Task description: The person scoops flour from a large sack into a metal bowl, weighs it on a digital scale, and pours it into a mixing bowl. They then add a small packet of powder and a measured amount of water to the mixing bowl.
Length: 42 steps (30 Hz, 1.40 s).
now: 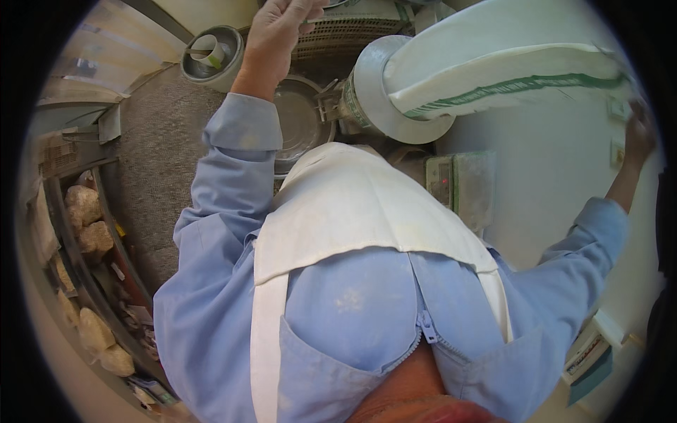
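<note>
Head view, sole entry.

Item: hands, two, bare. Left hand [285,21], raised at the upper edge; fingers loosely bent and partly cut off by the frame; whether anything is held, cannot tell. Right hand [639,132], out at the far right rim, beside the outer end of the sack; dark and blurred, its opening and any grip on the sack cannot be told.

Item: sack [501,63], white with a green printed band, lying lengthwise across the upper right; its inner end at a pale round collar [428,132], its outer end near the right hand.

Item: round metal pan [300,116], below the left hand, left of the collar.

Item: grey bowl [231,67], upper left, containing a white and green cup [204,48].

Item: weighing scale [441,180], red light lit, below the collar.

Item: rough pale lumps [95,240], on a shelf at left.

Item: apron [360,211], white, worn over a blue jacket [338,303].
</note>
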Each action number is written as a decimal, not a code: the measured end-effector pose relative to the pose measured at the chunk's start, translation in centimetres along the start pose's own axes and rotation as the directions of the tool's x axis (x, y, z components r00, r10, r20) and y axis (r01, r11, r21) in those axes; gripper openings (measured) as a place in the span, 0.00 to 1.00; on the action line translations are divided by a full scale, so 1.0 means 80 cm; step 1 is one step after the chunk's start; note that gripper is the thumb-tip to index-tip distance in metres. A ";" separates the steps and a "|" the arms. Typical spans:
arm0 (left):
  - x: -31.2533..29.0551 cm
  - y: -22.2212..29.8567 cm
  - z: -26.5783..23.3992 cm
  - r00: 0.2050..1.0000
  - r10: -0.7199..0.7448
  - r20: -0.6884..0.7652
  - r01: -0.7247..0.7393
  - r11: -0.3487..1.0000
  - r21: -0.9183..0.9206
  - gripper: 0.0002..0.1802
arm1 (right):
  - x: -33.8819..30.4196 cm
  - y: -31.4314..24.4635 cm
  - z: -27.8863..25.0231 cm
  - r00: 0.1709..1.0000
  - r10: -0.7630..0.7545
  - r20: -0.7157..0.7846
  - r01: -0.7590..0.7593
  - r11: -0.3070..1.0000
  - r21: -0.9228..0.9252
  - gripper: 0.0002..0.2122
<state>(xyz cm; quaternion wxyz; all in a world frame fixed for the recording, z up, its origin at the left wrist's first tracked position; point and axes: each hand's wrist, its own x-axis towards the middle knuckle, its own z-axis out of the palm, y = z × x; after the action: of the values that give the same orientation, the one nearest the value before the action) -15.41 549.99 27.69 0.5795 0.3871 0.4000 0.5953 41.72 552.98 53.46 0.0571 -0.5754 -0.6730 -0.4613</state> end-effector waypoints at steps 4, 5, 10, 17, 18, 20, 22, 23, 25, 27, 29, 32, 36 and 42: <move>0.022 -0.059 0.004 0.994 -0.078 0.076 0.071 0.993 0.089 0.23 | -0.031 0.010 0.010 0.973 0.222 0.067 -0.223 0.975 0.019 0.12; 0.027 -0.080 0.008 0.994 -0.034 0.106 0.017 0.987 0.159 0.26 | -0.035 0.014 0.010 0.913 0.359 0.193 -0.363 0.932 -0.018 0.14; 0.010 -0.209 0.040 0.945 0.097 0.312 -0.304 0.614 0.729 0.51 | -0.075 0.027 0.002 0.773 0.631 -0.064 -0.591 0.753 0.290 0.16; -0.039 -0.311 0.148 0.925 -0.043 0.377 -0.343 0.331 0.879 0.57 | -0.139 0.060 0.016 0.868 0.494 -0.058 -0.380 0.733 0.564 0.15; -0.031 -0.318 0.159 0.950 -0.022 0.313 -0.292 0.298 0.909 0.57 | -0.144 0.064 0.018 0.942 0.320 -0.100 -0.180 0.734 0.655 0.15; -0.006 -0.326 0.167 0.958 0.022 0.286 -0.279 0.296 0.914 0.56 | -0.151 0.071 0.020 0.959 0.257 -0.122 -0.120 0.754 0.646 0.16; 0.025 -0.333 0.160 0.935 -0.012 0.355 -0.332 0.324 0.886 0.55 | -0.155 0.073 0.022 0.817 0.577 0.001 -0.425 0.601 0.677 0.16; 0.035 -0.337 0.159 0.887 -0.035 0.461 -0.422 0.345 0.838 0.55 | -0.157 0.073 0.023 0.668 0.739 0.086 -0.565 0.429 0.705 0.17; 0.040 -0.349 0.158 0.756 -0.203 0.623 -0.534 0.360 0.765 0.54 | -0.160 0.070 0.026 0.765 0.635 0.109 -0.491 0.466 0.736 0.15; 0.016 -0.365 0.162 0.730 -0.221 0.647 -0.517 0.440 0.734 0.47 | -0.164 0.068 0.029 0.750 0.648 0.132 -0.510 0.440 0.739 0.14; -0.015 -0.381 0.171 0.743 -0.268 0.613 -0.417 0.531 0.737 0.42 | -0.166 0.067 0.030 0.731 0.667 0.144 -0.530 0.423 0.734 0.14; -0.030 -0.398 0.175 0.815 -0.173 0.553 -0.336 0.636 0.695 0.34 | -0.168 0.071 0.027 0.721 0.673 0.162 -0.547 0.409 0.730 0.14; -0.019 -0.384 0.185 0.911 -0.015 0.412 -0.282 0.706 0.650 0.32 | -0.170 0.075 0.015 0.712 0.677 0.187 -0.571 0.402 0.716 0.14; -0.024 -0.299 0.198 0.862 0.190 0.470 -0.475 0.629 0.616 0.30 | -0.173 0.073 -0.015 0.687 0.695 0.213 -0.605 0.385 0.697 0.13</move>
<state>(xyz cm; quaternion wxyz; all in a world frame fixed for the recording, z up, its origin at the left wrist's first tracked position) 8.42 548.73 11.58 0.3235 0.7512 0.4049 0.4088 50.62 541.63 48.97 0.4923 -0.6924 -0.5113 -0.1294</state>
